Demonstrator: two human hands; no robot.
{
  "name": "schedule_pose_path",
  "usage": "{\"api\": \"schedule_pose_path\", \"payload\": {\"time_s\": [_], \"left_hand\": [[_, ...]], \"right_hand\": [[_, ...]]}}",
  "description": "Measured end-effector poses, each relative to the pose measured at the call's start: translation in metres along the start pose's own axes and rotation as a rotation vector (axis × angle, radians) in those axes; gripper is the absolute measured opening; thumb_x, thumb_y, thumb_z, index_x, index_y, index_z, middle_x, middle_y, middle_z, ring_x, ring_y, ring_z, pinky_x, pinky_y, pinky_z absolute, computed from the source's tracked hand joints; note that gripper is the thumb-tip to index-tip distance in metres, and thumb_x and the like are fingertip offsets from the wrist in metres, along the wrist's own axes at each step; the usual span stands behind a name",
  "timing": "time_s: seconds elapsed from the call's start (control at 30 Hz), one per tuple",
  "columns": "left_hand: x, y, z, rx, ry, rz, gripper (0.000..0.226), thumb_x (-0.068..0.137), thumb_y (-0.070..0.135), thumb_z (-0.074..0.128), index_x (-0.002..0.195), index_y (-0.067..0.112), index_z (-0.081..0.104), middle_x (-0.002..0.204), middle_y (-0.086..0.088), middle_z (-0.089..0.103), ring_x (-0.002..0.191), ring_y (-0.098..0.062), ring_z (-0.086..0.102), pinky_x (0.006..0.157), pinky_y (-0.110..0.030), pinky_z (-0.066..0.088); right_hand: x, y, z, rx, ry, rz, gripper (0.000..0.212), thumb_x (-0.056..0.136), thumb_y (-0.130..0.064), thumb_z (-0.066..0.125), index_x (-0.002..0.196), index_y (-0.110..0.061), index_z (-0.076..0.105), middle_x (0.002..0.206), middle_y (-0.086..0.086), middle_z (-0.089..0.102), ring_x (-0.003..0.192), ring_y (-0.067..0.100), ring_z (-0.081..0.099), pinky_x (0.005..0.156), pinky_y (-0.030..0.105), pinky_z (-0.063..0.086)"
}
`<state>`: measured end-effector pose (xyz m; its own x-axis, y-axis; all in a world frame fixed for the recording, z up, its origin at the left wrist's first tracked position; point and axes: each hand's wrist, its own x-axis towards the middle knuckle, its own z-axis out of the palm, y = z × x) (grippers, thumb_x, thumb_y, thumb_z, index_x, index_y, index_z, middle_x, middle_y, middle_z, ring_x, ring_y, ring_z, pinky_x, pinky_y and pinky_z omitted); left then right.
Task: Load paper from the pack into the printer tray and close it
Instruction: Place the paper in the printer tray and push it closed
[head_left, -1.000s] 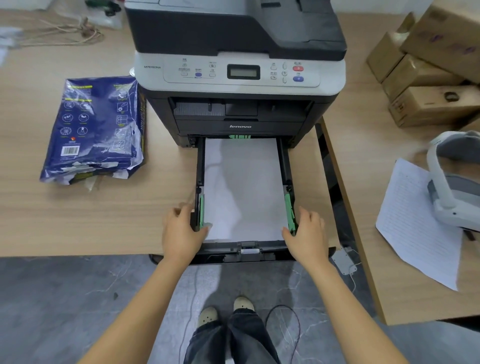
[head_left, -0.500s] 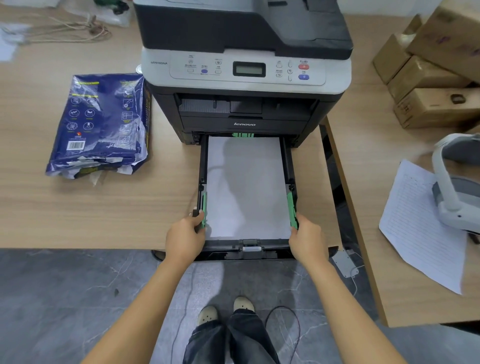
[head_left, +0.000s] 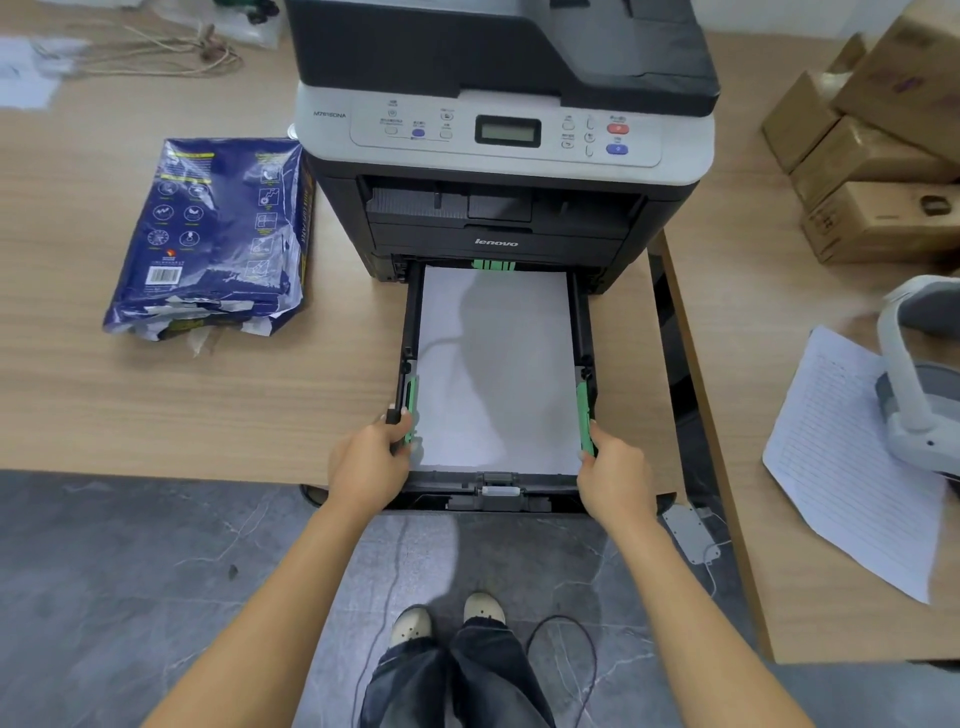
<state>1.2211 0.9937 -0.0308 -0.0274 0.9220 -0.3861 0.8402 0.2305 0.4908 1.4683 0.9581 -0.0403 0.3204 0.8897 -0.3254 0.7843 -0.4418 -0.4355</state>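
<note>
A black and grey printer (head_left: 498, 171) stands on the wooden desk. Its black paper tray (head_left: 581, 322) is pulled out toward me, with a stack of white paper (head_left: 493, 364) lying flat inside. My left hand (head_left: 371, 460) grips the tray's left front corner at the green guide (head_left: 410, 408). My right hand (head_left: 613, 467) grips the right front corner at the other green guide (head_left: 584, 415). The torn blue paper pack (head_left: 213, 234) lies on the desk left of the printer.
Cardboard boxes (head_left: 872, 156) are stacked at the back right. A lined sheet (head_left: 852, 457) and a white and grey headset (head_left: 919, 374) lie on the right-hand table. String (head_left: 156, 52) lies at the back left. My feet (head_left: 447, 621) and a cable are on the grey floor.
Both hands have closed in from the tray's outer front corners onto the green side guides. The tray has slid a little way into the printer.
</note>
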Motion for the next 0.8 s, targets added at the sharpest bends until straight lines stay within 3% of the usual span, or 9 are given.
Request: {"api": "schedule_pose_path", "payload": {"time_s": [0.17, 0.3, 0.37, 0.43, 0.53, 0.6, 0.7, 0.8], "left_hand": [[-0.002, 0.001, 0.001, 0.062, 0.017, 0.009, 0.036, 0.093, 0.023, 0.051, 0.128, 0.021, 0.059, 0.119, -0.013, 0.066, 0.095, -0.035, 0.063, 0.076, -0.039, 0.052], [-0.007, 0.0, -0.003, 0.101, 0.014, 0.034, 0.048, 0.092, 0.034, 0.053, 0.138, 0.023, 0.047, 0.135, -0.008, 0.058, 0.102, -0.035, 0.062, 0.072, -0.035, 0.048], [-0.014, -0.004, -0.005, 0.107, 0.036, 0.064, 0.054, 0.091, 0.041, 0.052, 0.14, 0.022, 0.044, 0.145, -0.005, 0.049, 0.115, -0.034, 0.058, 0.081, -0.038, 0.049], [-0.026, -0.012, -0.006, 0.048, 0.113, 0.064, 0.057, 0.09, 0.046, 0.051, 0.139, 0.02, 0.045, 0.149, -0.005, 0.043, 0.129, -0.03, 0.047, 0.095, -0.04, 0.044], [-0.047, -0.027, -0.004, 0.013, 0.22, 0.071, 0.073, 0.084, 0.051, 0.056, 0.145, 0.016, 0.035, 0.153, -0.019, 0.029, 0.145, -0.033, 0.016, 0.119, -0.048, 0.012], [-0.063, -0.034, -0.002, -0.073, 0.218, 0.021, 0.099, 0.076, 0.059, 0.062, 0.151, 0.017, 0.013, 0.158, -0.024, 0.007, 0.147, -0.035, -0.003, 0.119, -0.049, 0.0], [-0.083, -0.038, 0.003, -0.291, 0.162, -0.01, 0.129, 0.064, 0.055, 0.075, 0.15, 0.013, -0.01, 0.158, -0.022, -0.012, 0.146, -0.031, -0.015, 0.121, -0.045, 0.001], [-0.092, -0.04, 0.006, -0.395, 0.174, -0.088, 0.138, 0.061, 0.042, 0.083, 0.147, 0.009, -0.021, 0.156, -0.022, -0.019, 0.147, -0.029, -0.014, 0.118, -0.037, 0.012]], "right_hand": [[0.001, 0.002, 0.002, 0.0, 0.007, 0.001, 0.038, 0.094, -0.006, 0.047, 0.131, -0.005, 0.052, 0.107, 0.021, 0.068, 0.09, 0.036, 0.063, 0.07, 0.035, 0.051], [-0.008, 0.001, 0.0, 0.042, 0.121, 0.005, 0.056, 0.092, -0.019, 0.051, 0.144, -0.004, 0.036, 0.095, 0.02, 0.07, 0.082, 0.034, 0.065, 0.068, 0.037, 0.052], [-0.021, 0.004, -0.006, 0.102, 0.214, -0.025, 0.061, 0.093, -0.025, 0.053, 0.147, -0.006, 0.032, 0.107, 0.019, 0.068, 0.094, 0.032, 0.064, 0.078, 0.038, 0.051], [-0.039, 0.012, -0.01, 0.133, 0.333, -0.067, 0.065, 0.091, -0.03, 0.057, 0.147, -0.008, 0.032, 0.135, 0.015, 0.055, 0.124, 0.03, 0.05, 0.098, 0.041, 0.043], [-0.068, 0.024, -0.008, 0.198, 0.483, -0.023, 0.077, 0.085, -0.032, 0.064, 0.147, -0.006, 0.027, 0.152, 0.016, 0.034, 0.143, 0.031, 0.024, 0.117, 0.046, 0.022], [-0.086, 0.028, -0.003, 0.39, 0.434, 0.087, 0.094, 0.081, -0.034, 0.07, 0.15, -0.003, 0.014, 0.158, 0.016, 0.019, 0.147, 0.028, 0.013, 0.121, 0.043, 0.011], [-0.104, 0.027, 0.005, 0.682, 0.213, 0.205, 0.119, 0.073, -0.037, 0.078, 0.151, -0.008, -0.007, 0.162, 0.008, 0.0, 0.149, 0.02, 0.004, 0.122, 0.038, 0.009], [-0.108, 0.024, 0.012, 0.666, 0.137, 0.191, 0.125, 0.069, -0.032, 0.083, 0.151, -0.007, -0.008, 0.162, 0.01, 0.006, 0.148, 0.022, 0.011, 0.121, 0.036, 0.015]]}}
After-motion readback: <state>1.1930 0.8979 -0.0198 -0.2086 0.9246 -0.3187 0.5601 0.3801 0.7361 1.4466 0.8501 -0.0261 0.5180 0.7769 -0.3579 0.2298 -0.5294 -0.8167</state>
